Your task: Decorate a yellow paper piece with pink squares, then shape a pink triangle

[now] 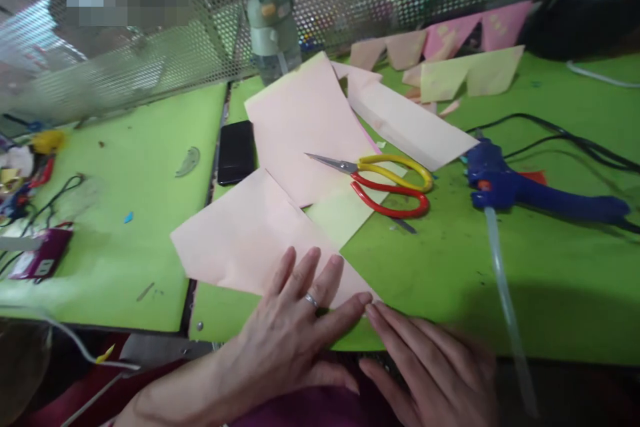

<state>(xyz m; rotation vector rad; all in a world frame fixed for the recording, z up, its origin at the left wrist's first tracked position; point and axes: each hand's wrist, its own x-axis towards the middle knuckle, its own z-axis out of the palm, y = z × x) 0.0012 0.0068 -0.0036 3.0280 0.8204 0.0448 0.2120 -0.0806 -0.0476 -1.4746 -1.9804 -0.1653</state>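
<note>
My left hand [290, 333], with a ring on one finger, lies flat with fingers spread on the near corner of a pink paper sheet [245, 240] at the front edge of the green table [450, 267]. My right hand [430, 367] lies flat beside it, fingers stretched out, fingertips touching the left hand's fingertip at the paper's corner. Neither hand holds anything. Further back lie a larger pink sheet [305, 133], a pale green sheet [340, 213] and scissors [385, 183] with one yellow and one red handle.
A blue glue gun [530, 193] with a clear glue stick and black cables lies at the right. A black phone [236, 152] sits left of the papers. Paper pennants [450, 60] lie at the back by a green bottle [273, 27] and a mesh screen. Small clutter fills the left table.
</note>
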